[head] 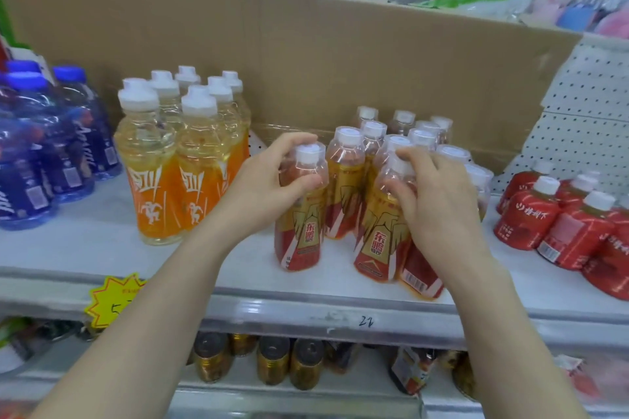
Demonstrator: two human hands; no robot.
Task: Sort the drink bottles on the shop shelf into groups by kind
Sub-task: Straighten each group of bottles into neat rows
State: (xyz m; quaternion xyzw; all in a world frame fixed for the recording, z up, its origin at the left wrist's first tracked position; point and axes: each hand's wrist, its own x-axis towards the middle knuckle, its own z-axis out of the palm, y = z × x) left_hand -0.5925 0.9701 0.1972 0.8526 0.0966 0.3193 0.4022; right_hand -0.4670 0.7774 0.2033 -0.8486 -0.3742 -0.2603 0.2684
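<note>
1. Left hand [269, 187] grips a small red-and-gold left bottle [301, 238] at its neck. The fingers [294, 141] curl over the cap side and the thumb is across the shoulder.
2. Right hand [439, 201] grips the right bottle [376, 248] of the same kind, fingers wrapped round its upper part and cap.
3. Both bottles stand upright at the shelf [85, 241] front, slightly apart.
4. More red-and-gold bottles [345, 187] are clustered just behind and between them.
5. Orange bottles [153, 180] are grouped to the left, with blue bottles [51, 153] at far left.
6. Red bottles [544, 218] are grouped at the right, apart from the cluster.
7. A cardboard sheet [306, 54] stands behind all the groups.
8. A yellow price tag [112, 299] is on the shelf edge, with cans [272, 364] on the shelf below.
</note>
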